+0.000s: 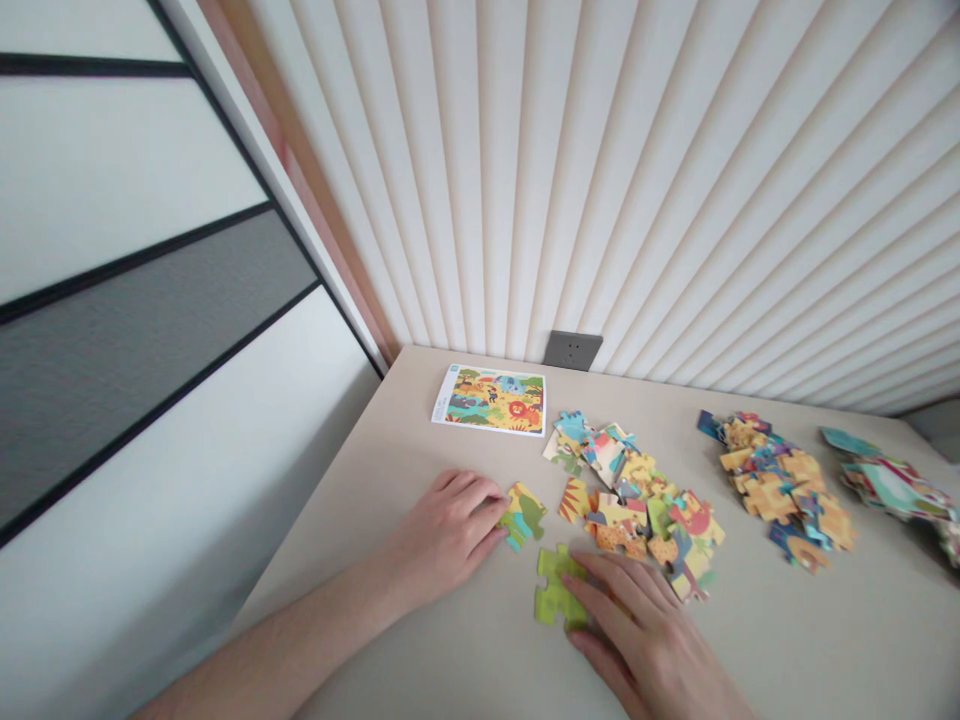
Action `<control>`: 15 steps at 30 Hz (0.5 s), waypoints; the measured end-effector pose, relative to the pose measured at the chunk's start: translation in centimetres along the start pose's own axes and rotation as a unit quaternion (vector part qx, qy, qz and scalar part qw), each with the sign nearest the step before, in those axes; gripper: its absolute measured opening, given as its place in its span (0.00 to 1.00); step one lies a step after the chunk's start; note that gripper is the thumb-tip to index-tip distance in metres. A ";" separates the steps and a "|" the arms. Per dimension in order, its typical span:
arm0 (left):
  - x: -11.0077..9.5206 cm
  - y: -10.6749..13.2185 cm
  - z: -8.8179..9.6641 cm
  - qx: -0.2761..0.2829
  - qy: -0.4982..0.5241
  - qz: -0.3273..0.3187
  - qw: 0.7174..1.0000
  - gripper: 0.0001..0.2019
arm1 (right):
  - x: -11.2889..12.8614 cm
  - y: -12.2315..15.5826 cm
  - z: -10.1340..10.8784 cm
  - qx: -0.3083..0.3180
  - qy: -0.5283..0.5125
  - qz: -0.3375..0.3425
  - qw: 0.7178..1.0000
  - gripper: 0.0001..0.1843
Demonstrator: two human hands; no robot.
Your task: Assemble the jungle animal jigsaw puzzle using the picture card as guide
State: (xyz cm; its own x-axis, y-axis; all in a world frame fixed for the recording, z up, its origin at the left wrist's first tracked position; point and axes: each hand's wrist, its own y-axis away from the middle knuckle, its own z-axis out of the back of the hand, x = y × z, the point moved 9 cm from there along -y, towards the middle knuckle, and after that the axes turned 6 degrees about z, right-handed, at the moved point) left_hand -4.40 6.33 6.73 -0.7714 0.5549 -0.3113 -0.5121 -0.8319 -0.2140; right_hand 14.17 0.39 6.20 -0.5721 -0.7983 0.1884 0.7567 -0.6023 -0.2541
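Note:
My left hand [452,528] rests on the table with its fingers closed at the left edge of a puzzle piece [526,520] in yellow, green and blue. A plain lime-green puzzle piece [555,592] lies just below it, and the fingertips and thumb of my right hand [637,620] grip its right side. Beyond the right hand spreads a loose pile of puzzle pieces [621,512], some overlapping. One yellow piece with red-brown stripes [574,499] sits at the pile's left edge, closest to the piece at my left hand.
A picture card [495,400] with cartoon animals lies toward the back of the table [375,440]. Two more piles, one mostly orange-backed [784,485] and one at far right [892,487], stand apart. Behind are a dark socket plate [573,350] and a ribbed white wall [525,180].

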 end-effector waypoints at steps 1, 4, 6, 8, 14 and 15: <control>0.0 0.0 -0.1 0.004 -0.004 -0.003 1.000 0.10 | 0.0 0.0 0.1 -0.002 0.001 0.002 1.000 0.20; -0.4 0.1 -0.3 0.017 -0.011 -0.023 1.000 0.08 | 0.0 -0.1 0.2 -0.007 0.000 0.001 1.000 0.20; -0.8 0.3 -0.3 0.021 -0.016 -0.038 0.999 0.09 | 0.0 -0.2 0.3 -0.011 -0.004 0.000 1.000 0.20; -1.1 0.5 -0.3 0.021 -0.024 -0.051 0.998 0.11 | 0.0 -0.2 0.3 -0.012 -0.007 0.000 1.000 0.20; -2.1 1.1 -0.4 0.036 -0.044 -0.087 0.995 0.17 | -0.2 0.2 -0.1 -0.006 -0.009 -0.007 1.000 0.22; -2.2 1.2 -0.4 0.039 -0.044 -0.097 0.994 0.17 | -0.2 0.3 -0.1 -0.005 -0.011 -0.009 1.000 0.22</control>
State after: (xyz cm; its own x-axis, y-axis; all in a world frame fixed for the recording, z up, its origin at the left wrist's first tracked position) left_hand -3.17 4.07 6.75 -0.6835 0.7051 -0.1888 -0.6796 -0.7091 -0.1882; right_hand 14.44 0.42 5.97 -0.5782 -0.7872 0.2144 0.7429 -0.6166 -0.2606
